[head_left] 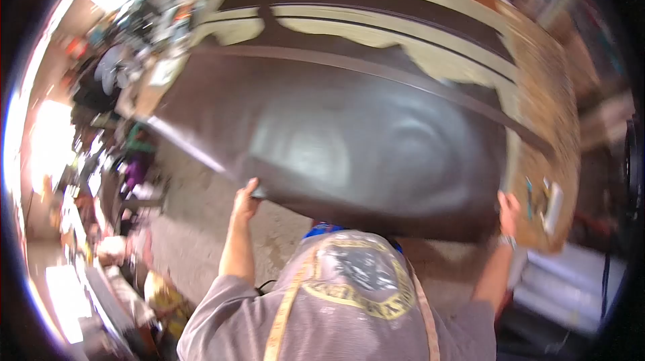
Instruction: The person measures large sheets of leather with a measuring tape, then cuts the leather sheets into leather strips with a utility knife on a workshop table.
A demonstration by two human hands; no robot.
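Note:
A large dark brown sheet of leather spreads over the worktable, its far edge wavy and irregular. Its near part hangs past the table toward my body. My left hand is closed on the near edge, thumb on top. At the near right corner, my right hand grips the side edge; its fingertips are partly hidden. Across the far part of the leather lies a long brown straight bar, which reaches past the leather onto the table at the right.
Behind the leather, another dark brown strip lies on the pale table surface. Small tools, one with a blue handle, and a white object sit near the right table edge. White rolls are below right. Cluttered shelving lines the left.

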